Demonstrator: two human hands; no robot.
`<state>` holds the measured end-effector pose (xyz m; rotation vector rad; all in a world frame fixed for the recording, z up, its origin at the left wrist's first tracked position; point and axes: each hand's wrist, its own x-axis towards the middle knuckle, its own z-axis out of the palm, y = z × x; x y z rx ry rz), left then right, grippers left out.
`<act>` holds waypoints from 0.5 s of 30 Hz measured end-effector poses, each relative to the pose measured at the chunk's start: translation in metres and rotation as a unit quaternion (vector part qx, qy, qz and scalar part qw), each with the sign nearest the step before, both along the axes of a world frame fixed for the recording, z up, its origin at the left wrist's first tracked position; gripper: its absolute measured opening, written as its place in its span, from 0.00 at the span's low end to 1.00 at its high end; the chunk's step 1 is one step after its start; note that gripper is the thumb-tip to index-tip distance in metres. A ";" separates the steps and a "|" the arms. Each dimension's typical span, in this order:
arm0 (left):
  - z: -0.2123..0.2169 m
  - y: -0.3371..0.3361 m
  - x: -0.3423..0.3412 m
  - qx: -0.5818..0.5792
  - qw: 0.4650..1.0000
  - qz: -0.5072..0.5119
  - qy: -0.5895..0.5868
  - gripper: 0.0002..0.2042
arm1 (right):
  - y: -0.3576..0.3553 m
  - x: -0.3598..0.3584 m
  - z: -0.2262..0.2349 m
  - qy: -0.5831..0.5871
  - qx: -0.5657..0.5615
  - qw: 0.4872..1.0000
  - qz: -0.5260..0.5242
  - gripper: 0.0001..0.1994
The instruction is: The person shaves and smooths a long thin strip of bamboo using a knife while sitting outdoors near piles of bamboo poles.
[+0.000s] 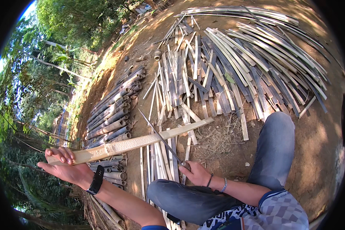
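A long, pale split bamboo strip (142, 140) slants across in front of me, its inner face showing rough, scraped patches. Its near left end rests in my left hand (72, 170), fingers curled over the edge and thumb stretched out below. My right hand (199, 174) is closed around the handle of a long, narrow-bladed knife (171, 150). The blade points up and to the left, crossing the strip around its middle; whether it touches the wood I cannot tell. The strip's far end (207, 121) reaches over loose slats on the ground.
Split bamboo slats (234, 65) lie heaped ahead and to the right. Whole bamboo poles (111, 111) are stacked at left, beside a slope with green trees (42, 84). More slats (157, 165) run beneath the strip, near my bent knees (276, 149).
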<state>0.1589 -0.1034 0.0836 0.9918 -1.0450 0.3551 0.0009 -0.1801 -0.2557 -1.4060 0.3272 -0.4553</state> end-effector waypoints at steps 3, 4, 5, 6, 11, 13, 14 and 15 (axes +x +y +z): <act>0.003 -0.005 -0.002 -0.004 1.000 0.016 0.012 0.23 | -0.002 0.005 -0.026 0.022 -0.002 0.999 -0.037 0.24; 0.004 -0.007 -0.002 -0.006 0.999 0.028 0.020 0.24 | -0.006 0.008 -0.042 0.036 -0.002 0.998 -0.058 0.24; 0.003 -0.008 -0.001 -0.008 0.999 0.040 0.029 0.24 | -0.010 0.009 -0.056 0.057 -0.001 0.997 -0.060 0.24; 0.003 -0.005 0.004 -0.007 0.999 0.044 0.028 0.24 | -0.016 0.010 -0.065 0.077 0.000 0.995 -0.063 0.24; 0.002 0.006 0.018 -0.009 0.997 0.059 0.041 0.24 | -0.003 0.011 -0.039 0.034 0.004 0.999 -0.041 0.23; 0.002 0.002 0.016 -0.013 0.998 0.045 0.050 0.24 | 0.004 0.017 -0.049 -0.024 -0.008 0.997 -0.068 0.23; 0.003 0.001 0.015 -0.016 0.998 0.040 0.053 0.24 | 0.005 0.018 -0.052 -0.024 -0.014 0.997 -0.073 0.23; 0.003 -0.001 0.014 -0.017 0.997 0.047 0.055 0.24 | 0.006 0.019 -0.056 -0.023 -0.020 0.996 -0.078 0.24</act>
